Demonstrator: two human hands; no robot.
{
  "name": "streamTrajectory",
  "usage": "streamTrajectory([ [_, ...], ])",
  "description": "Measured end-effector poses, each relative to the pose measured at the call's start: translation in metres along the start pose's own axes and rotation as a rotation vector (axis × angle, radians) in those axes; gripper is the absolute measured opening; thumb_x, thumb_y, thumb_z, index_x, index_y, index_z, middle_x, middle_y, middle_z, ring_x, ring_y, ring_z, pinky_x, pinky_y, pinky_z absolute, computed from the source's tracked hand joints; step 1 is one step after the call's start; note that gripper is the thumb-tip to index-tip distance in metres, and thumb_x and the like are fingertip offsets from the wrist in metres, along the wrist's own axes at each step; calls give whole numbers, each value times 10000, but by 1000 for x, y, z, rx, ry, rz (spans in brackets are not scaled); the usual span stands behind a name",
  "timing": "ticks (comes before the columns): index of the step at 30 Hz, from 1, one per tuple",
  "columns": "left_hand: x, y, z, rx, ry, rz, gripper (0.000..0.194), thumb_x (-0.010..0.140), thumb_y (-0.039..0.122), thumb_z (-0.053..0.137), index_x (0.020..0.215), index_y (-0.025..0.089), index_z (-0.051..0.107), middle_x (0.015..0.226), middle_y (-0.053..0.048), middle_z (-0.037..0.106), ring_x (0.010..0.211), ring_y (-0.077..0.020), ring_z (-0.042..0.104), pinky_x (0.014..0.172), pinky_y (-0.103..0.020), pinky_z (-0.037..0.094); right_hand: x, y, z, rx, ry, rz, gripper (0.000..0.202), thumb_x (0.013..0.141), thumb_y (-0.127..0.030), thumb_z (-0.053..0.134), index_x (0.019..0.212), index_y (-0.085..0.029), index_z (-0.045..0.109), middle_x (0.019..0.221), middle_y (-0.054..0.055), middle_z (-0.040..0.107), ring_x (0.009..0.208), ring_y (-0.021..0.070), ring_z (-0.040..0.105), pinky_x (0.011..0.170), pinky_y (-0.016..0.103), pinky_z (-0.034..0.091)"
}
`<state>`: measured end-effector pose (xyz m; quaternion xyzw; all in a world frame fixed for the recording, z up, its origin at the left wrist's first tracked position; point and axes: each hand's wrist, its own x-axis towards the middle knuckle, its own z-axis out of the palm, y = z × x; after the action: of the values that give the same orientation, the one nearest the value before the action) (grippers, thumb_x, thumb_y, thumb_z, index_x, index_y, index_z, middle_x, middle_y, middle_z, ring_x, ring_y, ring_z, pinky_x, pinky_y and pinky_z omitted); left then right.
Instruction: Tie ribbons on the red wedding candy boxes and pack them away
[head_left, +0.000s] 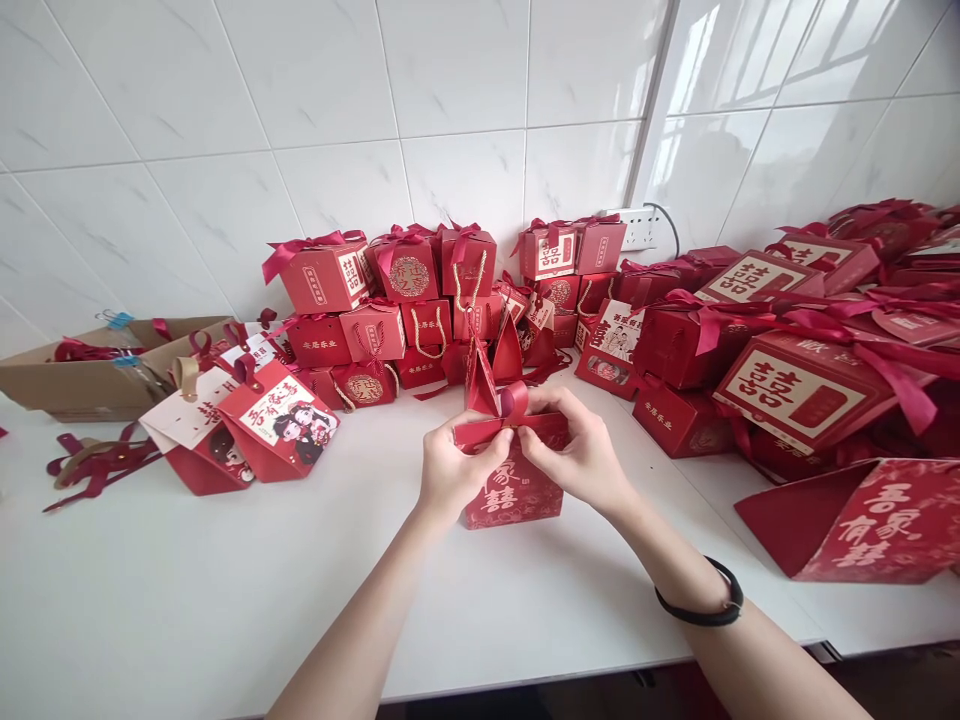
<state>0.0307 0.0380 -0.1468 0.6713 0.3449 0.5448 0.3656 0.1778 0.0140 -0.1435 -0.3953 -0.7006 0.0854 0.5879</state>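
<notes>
Both hands are working at the top of a small red box [512, 490] standing on the white bench [187, 590], near its front edge. The left hand [454, 470] is pinching the ribbon [504, 412] in a closed grip, and the right hand [581, 455] is pinching its other side. More red boxes [390, 300] are piling against the tiled wall [300, 120] behind.

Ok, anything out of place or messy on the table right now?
Loose red ribbons lie strewn at the table's far left edge. One large red box at right lies tipped on its side. Both hands, left hand and right hand, grip the small red box's ribbon.
</notes>
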Motion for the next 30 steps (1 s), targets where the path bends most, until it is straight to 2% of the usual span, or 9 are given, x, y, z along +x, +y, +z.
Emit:
streamTrajectory([
  [12,0,0,-1,40,13,15,160,699,290,660,772,150,688,728,-44,707,694,-174,662,633,-246,541,0,2,-4,56,-74,23,184,796,-162,532,967,-218,571,911,28,672,831,167,632,770,304,518],
  [15,-1,1,-1,44,12,23,159,703,294,660,774,153,689,723,-41,706,688,-171,660,634,-245,539,-1,2,-4,79,-101,41,216,776,-131,525,969,-213,574,920,28,666,838,171,631,776,308,512],
  [19,0,1,0,39,8,22,160,705,290,662,779,151,688,727,-41,708,689,-169,661,633,-243,538,-1,1,-3,99,-92,72,249,745,-100,522,962,-207,578,930,23,661,852,170,631,782,297,506],
  [30,0,-1,-1,6,-3,17,147,704,287,668,775,160,687,732,-35,712,686,-161,663,631,-236,534,0,-1,-1,173,-80,117,184,768,-113,519,911,-196,602,908,21,669,837,159,633,759,272,502],
])
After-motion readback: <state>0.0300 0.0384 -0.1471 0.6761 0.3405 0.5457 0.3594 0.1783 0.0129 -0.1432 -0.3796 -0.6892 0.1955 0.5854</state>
